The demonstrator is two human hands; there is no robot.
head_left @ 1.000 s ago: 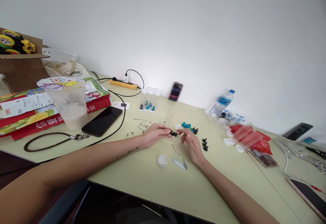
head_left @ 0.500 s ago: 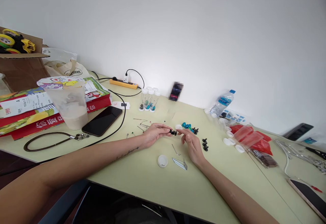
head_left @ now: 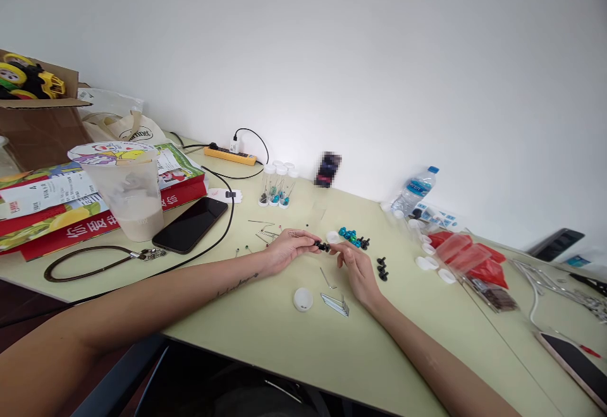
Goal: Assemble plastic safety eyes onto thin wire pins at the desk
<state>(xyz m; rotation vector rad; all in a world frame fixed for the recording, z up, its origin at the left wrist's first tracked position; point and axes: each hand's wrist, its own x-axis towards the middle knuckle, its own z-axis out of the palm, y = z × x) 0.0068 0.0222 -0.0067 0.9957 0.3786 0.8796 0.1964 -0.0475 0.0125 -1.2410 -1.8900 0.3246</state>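
The black screw point(head_left: 324, 247) is being pinched at the middle of the table point(head_left: 265, 332) between the closed fingertips of the left hand point(head_left: 286, 250) and the right hand point(head_left: 355, 266). Hex keys point(head_left: 336, 304) and a white cap point(head_left: 302, 299) are being shown nearer the front edge, teal screws point(head_left: 348, 234) toward the back edge.

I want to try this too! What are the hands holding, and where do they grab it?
A small black screw-like piece. The left hand pinches one end in its fingertips; the right hand touches the other end.
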